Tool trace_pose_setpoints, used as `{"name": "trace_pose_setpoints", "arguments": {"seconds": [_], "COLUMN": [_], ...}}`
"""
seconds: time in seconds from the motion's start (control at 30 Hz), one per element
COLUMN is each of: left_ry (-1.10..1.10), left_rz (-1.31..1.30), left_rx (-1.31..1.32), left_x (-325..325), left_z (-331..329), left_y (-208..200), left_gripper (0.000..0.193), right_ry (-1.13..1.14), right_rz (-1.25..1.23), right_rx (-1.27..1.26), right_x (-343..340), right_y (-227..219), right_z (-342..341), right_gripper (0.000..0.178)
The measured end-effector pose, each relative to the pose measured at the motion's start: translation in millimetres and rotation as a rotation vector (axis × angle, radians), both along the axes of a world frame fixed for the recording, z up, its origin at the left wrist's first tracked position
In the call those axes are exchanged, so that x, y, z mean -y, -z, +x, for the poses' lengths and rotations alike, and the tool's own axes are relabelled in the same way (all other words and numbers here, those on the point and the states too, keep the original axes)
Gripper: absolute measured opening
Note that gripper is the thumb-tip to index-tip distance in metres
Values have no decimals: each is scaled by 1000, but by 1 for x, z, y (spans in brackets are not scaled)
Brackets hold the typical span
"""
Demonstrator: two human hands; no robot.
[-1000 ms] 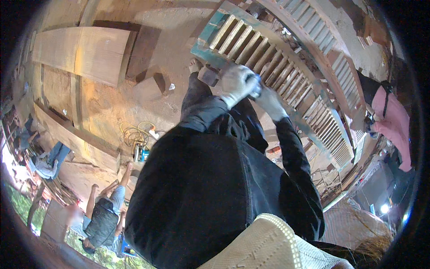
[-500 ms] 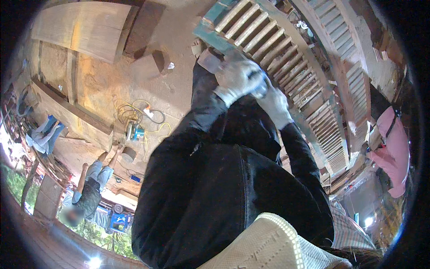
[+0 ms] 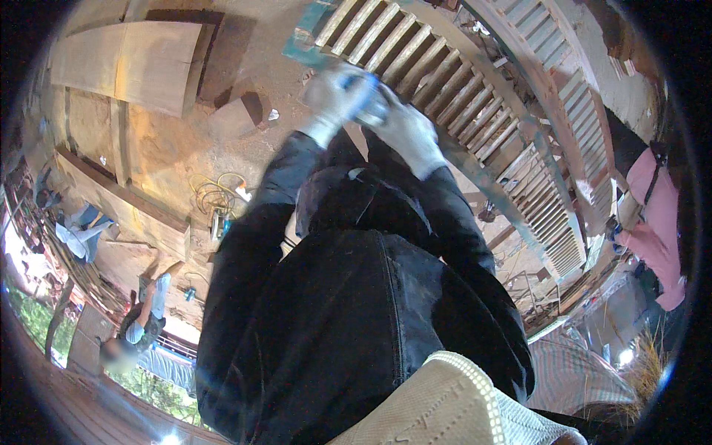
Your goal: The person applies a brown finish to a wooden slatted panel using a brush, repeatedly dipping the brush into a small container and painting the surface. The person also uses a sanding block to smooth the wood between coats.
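Note:
My left hand (image 3: 334, 102), in a pale work glove, is closed at the near edge of a slatted wooden shutter panel (image 3: 415, 49). Close against it is my right hand (image 3: 408, 135), gloved too and with its fingers bent. Between the two sits a small blue and grey thing (image 3: 372, 105), smeared by motion, whose kind I cannot make out. The panel has bare wooden slats in a worn frame with teal paint. Whether the blue and grey thing touches the panel does not show.
A second slatted panel (image 3: 575, 89) lies beyond the first. At right stands a person in pink (image 3: 653, 222); at left are a seated person (image 3: 141, 319) and another in blue (image 3: 85, 230). Long timber (image 3: 122, 200), a broad board (image 3: 126, 63) and a yellow cord (image 3: 211, 191) occupy the left side.
Both hands have moved left and slightly farther away, staying together around the blue and grey thing. The near shutter panel appears shifted left in view. The seated person at left has bent lower.

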State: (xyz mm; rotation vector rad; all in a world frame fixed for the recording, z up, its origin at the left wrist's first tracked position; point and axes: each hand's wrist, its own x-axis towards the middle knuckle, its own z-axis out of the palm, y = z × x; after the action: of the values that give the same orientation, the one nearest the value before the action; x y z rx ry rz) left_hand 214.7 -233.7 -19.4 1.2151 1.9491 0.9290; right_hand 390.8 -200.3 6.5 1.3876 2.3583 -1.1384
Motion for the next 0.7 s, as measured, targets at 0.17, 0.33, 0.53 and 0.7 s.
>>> {"name": "trace_pose_setpoints", "arguments": {"seconds": [0.17, 0.33, 0.53, 0.7], "left_ry": [14, 38, -56, -446], "left_rz": [44, 18, 70, 79], "left_rx": [237, 214, 192, 132], "left_x": [16, 22, 14, 1], "left_z": [151, 197, 80, -22], "left_y": [-12, -18, -13, -14], "left_gripper": [22, 22, 22, 23], "right_ry": [-34, 39, -26, -7], "right_rz": [-209, -236, -239, -178], "right_rx": [479, 484, 488, 103], "right_x": [5, 4, -7, -16], "right_y": [-17, -32, -24, -9], "right_z": [130, 151, 55, -54], "right_gripper": [74, 71, 66, 74]}}
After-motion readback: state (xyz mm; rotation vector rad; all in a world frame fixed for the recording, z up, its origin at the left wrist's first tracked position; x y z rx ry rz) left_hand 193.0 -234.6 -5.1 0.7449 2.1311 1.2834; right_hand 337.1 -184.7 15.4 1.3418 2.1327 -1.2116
